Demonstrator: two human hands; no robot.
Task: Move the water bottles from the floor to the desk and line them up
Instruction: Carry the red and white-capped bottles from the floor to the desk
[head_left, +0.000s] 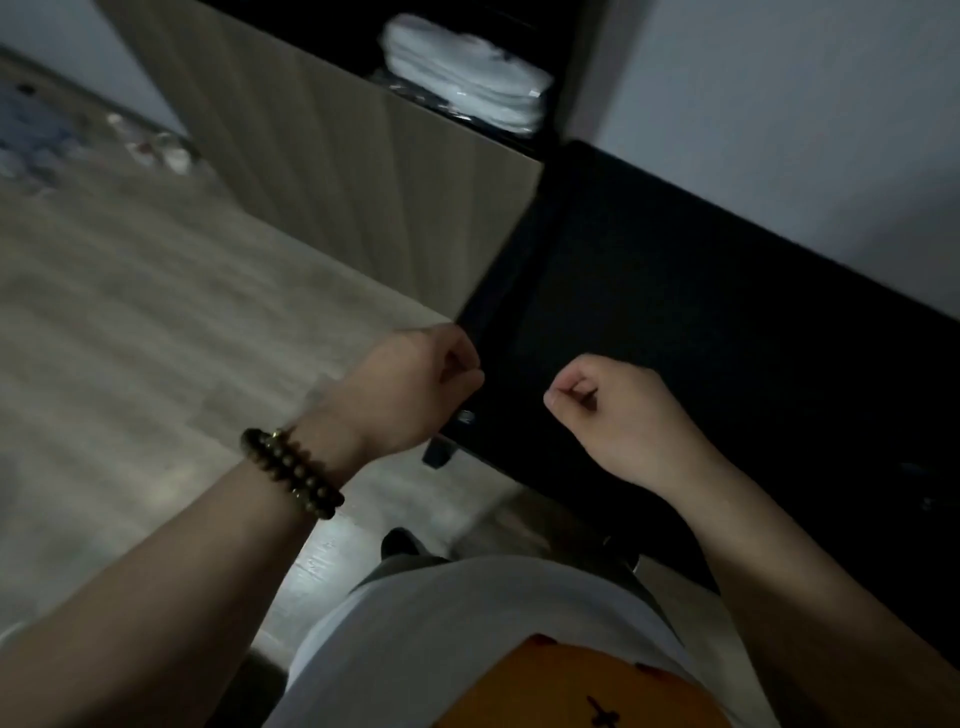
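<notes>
Long, flat black desk (727, 322), flush against the pale wall (779, 104).

Black desk (701, 338), pale wood-grain floor (130, 338), white shirt (467, 618) with orange print (571, 686).

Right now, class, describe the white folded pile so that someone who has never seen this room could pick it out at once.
Start at the tall pale wooden cabinet beside the black desk. Beyond its upper edge is a dark open shelf, and the white folded pile lies there. It is the only bright white thing in that dark recess.
</notes>
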